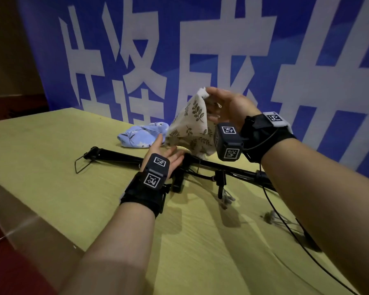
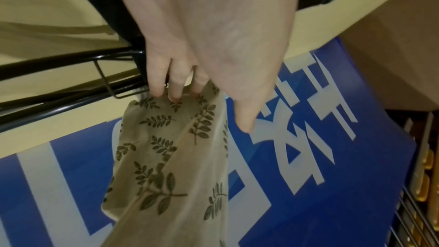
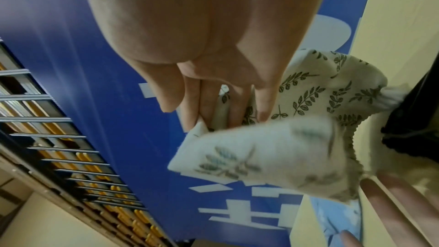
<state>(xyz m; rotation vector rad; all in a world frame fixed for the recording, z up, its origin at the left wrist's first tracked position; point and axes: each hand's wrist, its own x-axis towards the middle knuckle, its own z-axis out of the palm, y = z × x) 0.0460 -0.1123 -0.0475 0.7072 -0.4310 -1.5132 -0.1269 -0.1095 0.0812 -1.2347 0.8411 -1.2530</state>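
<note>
Your right hand [image 1: 230, 105] is up high, and its fingers [image 3: 190, 100] pinch the top corner of the leaf cloth [image 1: 195, 124] — the cloth hangs down from there. Your left hand [image 1: 165, 153] is lower, palm up, with its fingers nearly straight (the thumb sticks out to the side). Its fingertips [image 2: 177, 85] touch the cloth's bottom edge. Just under the cloth, a black metal stand [image 1: 115, 156] lies flat on the yellow table [image 1: 51, 177]. A blue flower cloth [image 1: 141, 136] sits crumpled just behind your left hand — and a big blue banner [image 1: 222, 39] stands at the back.
</note>
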